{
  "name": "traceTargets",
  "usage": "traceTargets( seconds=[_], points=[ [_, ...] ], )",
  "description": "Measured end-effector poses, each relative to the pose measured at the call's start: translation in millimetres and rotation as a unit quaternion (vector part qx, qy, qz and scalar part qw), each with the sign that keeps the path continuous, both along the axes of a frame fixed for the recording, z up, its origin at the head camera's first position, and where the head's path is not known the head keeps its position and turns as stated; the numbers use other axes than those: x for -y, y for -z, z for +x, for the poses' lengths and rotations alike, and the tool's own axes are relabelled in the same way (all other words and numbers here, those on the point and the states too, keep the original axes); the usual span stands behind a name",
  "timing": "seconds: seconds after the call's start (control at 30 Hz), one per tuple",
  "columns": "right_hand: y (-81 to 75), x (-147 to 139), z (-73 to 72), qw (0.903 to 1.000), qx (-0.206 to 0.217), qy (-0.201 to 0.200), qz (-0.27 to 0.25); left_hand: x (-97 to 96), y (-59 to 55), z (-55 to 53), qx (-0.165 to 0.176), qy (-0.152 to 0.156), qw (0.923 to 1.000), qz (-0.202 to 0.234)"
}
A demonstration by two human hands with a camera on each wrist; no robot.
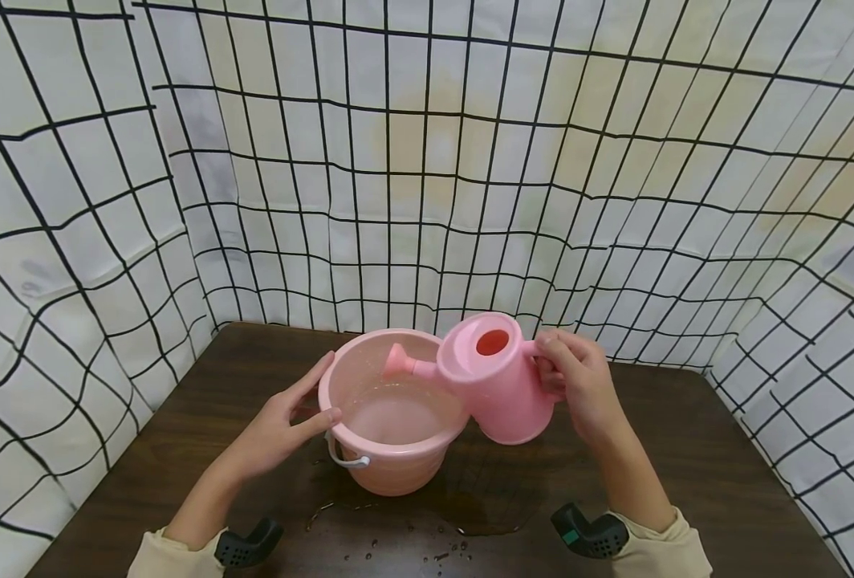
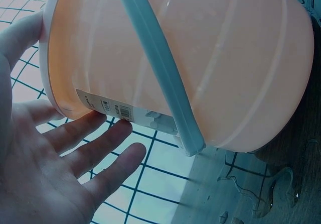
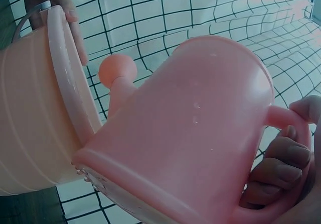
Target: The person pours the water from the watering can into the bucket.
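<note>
A pale pink bucket (image 1: 398, 475) stands on the table with clear water (image 1: 398, 417) inside. My left hand (image 1: 286, 425) rests on the bucket's left side, thumb against the rim; in the left wrist view, the hand's other fingers (image 2: 110, 169) spread fairly straight beside the wall. The fingers of my right hand (image 1: 579, 381) curl through the handle of a pink watering can (image 1: 510, 401). It leans left, its rose-headed spout (image 1: 400, 363) over the bucket's opening. Drops cling to the can's base edge in the right wrist view. No stream from the spout shows.
The dark wooden table (image 1: 217, 385) carries a puddle (image 1: 485, 514) and scattered drops in front of the bucket. White walls with a black grid (image 1: 412, 209) enclose its back and sides. The bucket's light grey bail handle (image 2: 160, 66) hangs down its outside.
</note>
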State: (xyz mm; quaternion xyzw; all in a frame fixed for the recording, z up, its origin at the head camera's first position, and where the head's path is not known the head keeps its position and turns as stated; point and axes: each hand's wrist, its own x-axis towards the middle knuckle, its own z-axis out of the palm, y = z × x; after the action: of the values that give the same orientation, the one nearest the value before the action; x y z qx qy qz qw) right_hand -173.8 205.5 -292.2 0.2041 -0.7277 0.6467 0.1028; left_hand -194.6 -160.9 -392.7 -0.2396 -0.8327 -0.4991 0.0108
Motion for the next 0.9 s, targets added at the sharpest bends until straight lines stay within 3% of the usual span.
traceTargets(
  seconds=[0.37, 0.9],
  points=[
    [8.1, -2, -0.9, 0.9958, -0.005, 0.072, -0.056, -0.3, -0.9, -0.2, -0.001, 0.008, 0.9999, 0.008],
    [12.2, -11, 10.6, 0.9882, -0.003, 0.116, -0.1, -2.5, -0.9, -0.9, 0.003, 0.004, 0.9999, 0.01]
  ],
)
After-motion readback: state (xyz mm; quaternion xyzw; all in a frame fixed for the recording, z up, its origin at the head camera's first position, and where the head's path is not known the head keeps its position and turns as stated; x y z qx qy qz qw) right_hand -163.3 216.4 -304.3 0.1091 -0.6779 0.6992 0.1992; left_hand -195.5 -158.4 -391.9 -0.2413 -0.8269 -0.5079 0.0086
